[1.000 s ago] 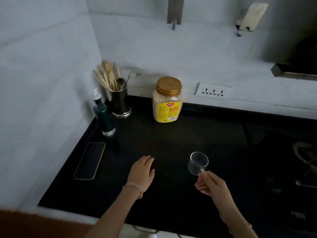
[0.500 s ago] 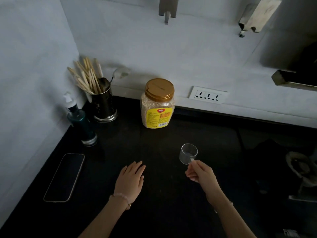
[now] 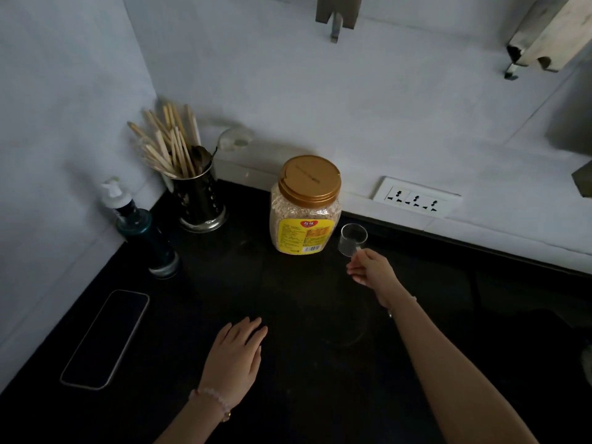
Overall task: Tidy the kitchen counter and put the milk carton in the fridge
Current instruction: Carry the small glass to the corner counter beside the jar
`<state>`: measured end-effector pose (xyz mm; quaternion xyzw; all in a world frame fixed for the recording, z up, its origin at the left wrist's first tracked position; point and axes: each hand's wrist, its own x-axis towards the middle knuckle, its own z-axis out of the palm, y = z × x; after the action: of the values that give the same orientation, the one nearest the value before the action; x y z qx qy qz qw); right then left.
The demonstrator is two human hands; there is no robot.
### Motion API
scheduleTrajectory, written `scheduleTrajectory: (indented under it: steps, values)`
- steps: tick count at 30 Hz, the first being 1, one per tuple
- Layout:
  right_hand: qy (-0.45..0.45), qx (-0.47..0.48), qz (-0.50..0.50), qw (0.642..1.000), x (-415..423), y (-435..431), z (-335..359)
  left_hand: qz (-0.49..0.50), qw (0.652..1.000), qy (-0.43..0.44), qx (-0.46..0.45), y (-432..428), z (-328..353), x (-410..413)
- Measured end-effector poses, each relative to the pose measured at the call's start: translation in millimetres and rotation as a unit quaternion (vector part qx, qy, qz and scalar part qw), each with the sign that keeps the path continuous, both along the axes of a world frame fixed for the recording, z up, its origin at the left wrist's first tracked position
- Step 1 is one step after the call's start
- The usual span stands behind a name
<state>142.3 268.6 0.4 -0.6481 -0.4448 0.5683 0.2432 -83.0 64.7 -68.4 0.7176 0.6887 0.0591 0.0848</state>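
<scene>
My right hand (image 3: 371,269) pinches the small handle of a clear measuring cup (image 3: 352,239) and holds it just right of a plastic jar (image 3: 304,213) with a gold lid and yellow label. The cup hangs close to the jar, at the back of the black counter (image 3: 304,315). My left hand (image 3: 235,357) lies flat on the counter near the front, fingers spread, with nothing in it. No milk carton or fridge is in view.
A metal holder full of chopsticks (image 3: 195,200) stands in the back left corner, with a dark pump bottle (image 3: 144,232) beside it. A phone (image 3: 105,339) lies face up at the left. A white socket strip (image 3: 416,197) sits on the back wall.
My right hand has carried the cup away from me toward the back wall, up next to the jar. My left hand has stayed on the counter. The view has shifted forward.
</scene>
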Motion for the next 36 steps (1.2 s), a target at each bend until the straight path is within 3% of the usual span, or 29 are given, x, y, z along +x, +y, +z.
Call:
scheduleTrajectory:
  steps: [23,32,36]
  values:
    - [0.018,-0.038,-0.061,0.997,8,11,-20,0.009,1.0,0.013,-0.023,-2,-1,1]
    - [0.012,-0.022,-0.163,0.986,53,-97,-4,0.021,0.996,-0.07,-0.048,-4,8,4]
    - [0.004,-0.002,-0.21,0.978,76,-164,-6,-0.011,0.995,-0.062,-0.083,-2,17,0]
